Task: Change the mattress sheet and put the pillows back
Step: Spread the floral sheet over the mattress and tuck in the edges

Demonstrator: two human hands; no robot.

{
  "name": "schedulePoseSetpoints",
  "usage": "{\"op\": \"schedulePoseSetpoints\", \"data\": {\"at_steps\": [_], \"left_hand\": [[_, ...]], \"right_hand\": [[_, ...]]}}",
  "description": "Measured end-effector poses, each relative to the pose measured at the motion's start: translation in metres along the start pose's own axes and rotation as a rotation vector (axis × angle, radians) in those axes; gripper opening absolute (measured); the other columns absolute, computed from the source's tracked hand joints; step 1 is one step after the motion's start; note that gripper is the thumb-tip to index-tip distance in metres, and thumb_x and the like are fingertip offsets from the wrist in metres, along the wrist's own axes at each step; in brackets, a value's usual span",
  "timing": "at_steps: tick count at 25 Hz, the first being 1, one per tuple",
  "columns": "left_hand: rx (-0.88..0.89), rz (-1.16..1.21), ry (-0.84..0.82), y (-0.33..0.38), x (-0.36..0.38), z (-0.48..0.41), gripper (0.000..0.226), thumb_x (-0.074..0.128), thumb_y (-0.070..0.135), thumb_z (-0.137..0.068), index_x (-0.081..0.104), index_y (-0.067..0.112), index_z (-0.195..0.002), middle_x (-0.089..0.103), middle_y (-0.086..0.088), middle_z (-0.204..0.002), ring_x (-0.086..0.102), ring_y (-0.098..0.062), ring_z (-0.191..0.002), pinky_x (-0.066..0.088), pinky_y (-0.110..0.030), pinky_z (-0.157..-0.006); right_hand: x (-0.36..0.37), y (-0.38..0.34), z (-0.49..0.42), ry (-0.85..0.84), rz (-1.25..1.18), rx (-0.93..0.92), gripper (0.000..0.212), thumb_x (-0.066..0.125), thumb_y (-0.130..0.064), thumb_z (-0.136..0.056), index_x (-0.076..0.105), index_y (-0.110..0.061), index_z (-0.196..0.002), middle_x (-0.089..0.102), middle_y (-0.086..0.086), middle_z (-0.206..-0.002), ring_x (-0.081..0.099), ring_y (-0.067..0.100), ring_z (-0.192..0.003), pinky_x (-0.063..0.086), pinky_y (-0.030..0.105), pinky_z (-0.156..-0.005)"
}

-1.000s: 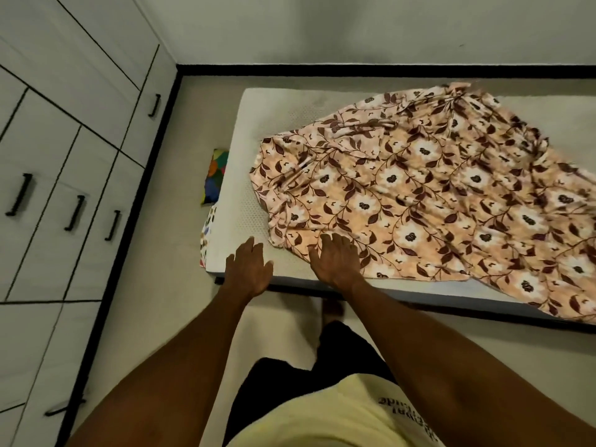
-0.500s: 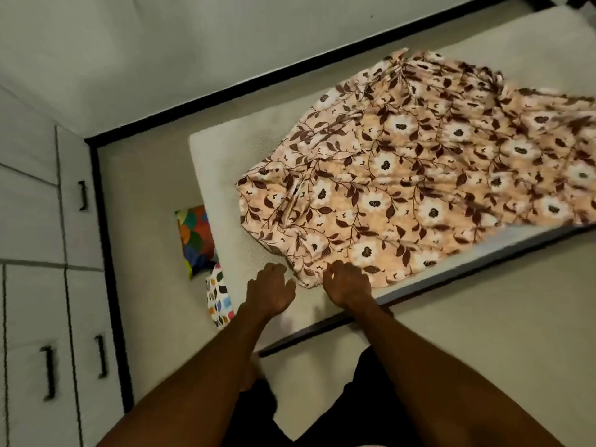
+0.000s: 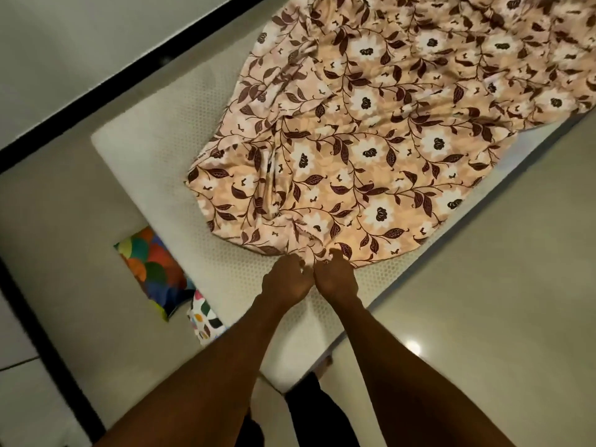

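Gripping floral sheet [image 3: 371, 150] hem: left hand [image 3: 285, 282], right hand [image 3: 335, 279].

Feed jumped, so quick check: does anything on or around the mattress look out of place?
Yes. The floral sheet lies bunched and skewed, leaving the mattress end bare. Two patterned pillows sit on the floor beside it. Both hands grip the sheet's edge.

Soft creased cloth sheet [image 3: 371, 133] – dimpled matt mattress [image 3: 167, 150] – glossy floor [image 3: 483, 285].
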State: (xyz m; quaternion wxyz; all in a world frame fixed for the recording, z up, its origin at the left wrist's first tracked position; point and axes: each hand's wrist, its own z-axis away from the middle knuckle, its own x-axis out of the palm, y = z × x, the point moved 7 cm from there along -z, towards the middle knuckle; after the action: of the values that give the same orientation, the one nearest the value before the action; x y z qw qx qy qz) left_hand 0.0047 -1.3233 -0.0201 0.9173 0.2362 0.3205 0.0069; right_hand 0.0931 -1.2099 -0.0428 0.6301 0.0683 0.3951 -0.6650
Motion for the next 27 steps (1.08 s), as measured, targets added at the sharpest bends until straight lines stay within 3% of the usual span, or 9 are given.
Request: {"op": "schedulePoseSetpoints", "data": {"at_steps": [5, 9, 12, 15, 18, 20, 22, 24, 27], "left_hand": [[-0.013, 0.255, 0.053, -0.022, 0.057, -0.069, 0.043, 0.06, 0.045, -0.095, 0.064, 0.014, -0.125, 0.071, -0.008, -0.119, 0.067, -0.029, -0.111, 0.054, -0.04, -0.097], [-0.135, 0.596, 0.101, -0.058, 0.088, -0.054, 0.038, 0.071, 0.031, -0.093, 0.066, 0.011, -0.126, 0.073, -0.006, -0.118, 0.07, -0.023, -0.106, 0.056, -0.033, -0.091], [-0.402, 0.981, 0.036, -0.128, 0.101, -0.026, 0.024, 0.07, 0.024, -0.097, 0.069, 0.006, -0.112, 0.074, -0.016, -0.107, 0.074, -0.028, -0.086, 0.06, -0.029, -0.056], [-0.485, 1.307, -0.054, -0.163, 0.095, 0.002, 0.024, 0.073, 0.024, -0.097, 0.069, 0.013, -0.118, 0.073, -0.016, -0.119, 0.072, -0.027, -0.091, 0.062, -0.032, -0.06], [-0.382, 1.207, -0.018, -0.16, 0.076, 0.022, 0.037, 0.059, 0.047, -0.103, 0.066, 0.016, -0.122, 0.073, -0.011, -0.114, 0.071, -0.027, -0.096, 0.061, -0.046, -0.09], [-0.299, 1.099, 0.027, -0.162, 0.064, 0.039, 0.043, 0.057, 0.053, -0.102, 0.062, 0.019, -0.128, 0.071, -0.003, -0.109, 0.069, -0.023, -0.096, 0.058, -0.044, -0.095], [-0.238, 1.036, -0.015, -0.17, 0.065, 0.054, 0.048, 0.065, 0.051, -0.098, 0.064, 0.019, -0.133, 0.072, -0.005, -0.12, 0.069, -0.026, -0.107, 0.058, -0.047, -0.099], [-0.224, 0.978, -0.065, -0.188, 0.076, 0.066, 0.045, 0.071, 0.045, -0.096, 0.067, 0.021, -0.133, 0.073, -0.008, -0.123, 0.071, -0.027, -0.108, 0.06, -0.049, -0.096], [-0.291, 0.973, -0.081, -0.227, 0.093, 0.094, 0.046, 0.074, 0.05, -0.092, 0.066, 0.027, -0.131, 0.072, -0.003, -0.119, 0.07, -0.027, -0.108, 0.06, -0.052, -0.095]], "right_hand": [[0.044, 0.039, -0.039, 0.268, 0.275, -0.031, 0.035, 0.058, -0.042, -0.1, 0.067, -0.018, -0.124, 0.052, 0.013, -0.127, 0.051, 0.033, -0.122, 0.055, 0.045, -0.091], [0.097, 0.058, 0.01, 0.246, 0.07, -0.236, 0.028, 0.065, -0.032, -0.092, 0.067, -0.018, -0.116, 0.063, 0.005, -0.111, 0.059, 0.026, -0.102, 0.056, 0.044, -0.08], [0.133, 0.071, 0.071, 0.317, -0.123, -0.231, 0.028, 0.058, -0.043, -0.092, 0.065, -0.019, -0.104, 0.062, 0.002, -0.104, 0.059, 0.021, -0.1, 0.052, 0.04, -0.08], [0.151, 0.079, 0.107, 0.385, -0.163, -0.125, 0.03, 0.062, -0.052, -0.089, 0.06, -0.023, -0.094, 0.059, -0.002, -0.098, 0.057, 0.018, -0.098, 0.048, 0.036, -0.078], [0.16, 0.066, 0.118, 0.297, -0.146, -0.14, 0.017, 0.059, -0.05, -0.085, 0.054, -0.033, -0.085, 0.06, -0.006, -0.096, 0.056, 0.012, -0.096, 0.047, 0.032, -0.079], [0.167, 0.065, 0.125, 0.282, -0.293, -0.144, 0.007, 0.056, -0.039, -0.087, 0.059, -0.036, -0.082, 0.065, -0.009, -0.1, 0.059, 0.012, -0.101, 0.048, 0.031, -0.089], [0.167, 0.077, 0.131, 0.328, -0.619, 0.016, 0.019, 0.052, -0.035, -0.088, 0.068, -0.028, -0.079, 0.072, -0.006, -0.098, 0.066, 0.018, -0.099, 0.052, 0.037, -0.091], [0.169, 0.089, 0.127, 0.316, -1.033, 0.256, 0.023, 0.055, -0.034, -0.091, 0.073, -0.019, -0.093, 0.076, 0.004, -0.094, 0.071, 0.028, -0.09, 0.059, 0.042, -0.076], [0.174, 0.094, 0.109, 0.202, -1.338, 0.448, 0.025, 0.061, -0.026, -0.098, 0.076, -0.009, -0.109, 0.079, 0.008, -0.092, 0.073, 0.025, -0.082, 0.057, 0.029, -0.063]]}}
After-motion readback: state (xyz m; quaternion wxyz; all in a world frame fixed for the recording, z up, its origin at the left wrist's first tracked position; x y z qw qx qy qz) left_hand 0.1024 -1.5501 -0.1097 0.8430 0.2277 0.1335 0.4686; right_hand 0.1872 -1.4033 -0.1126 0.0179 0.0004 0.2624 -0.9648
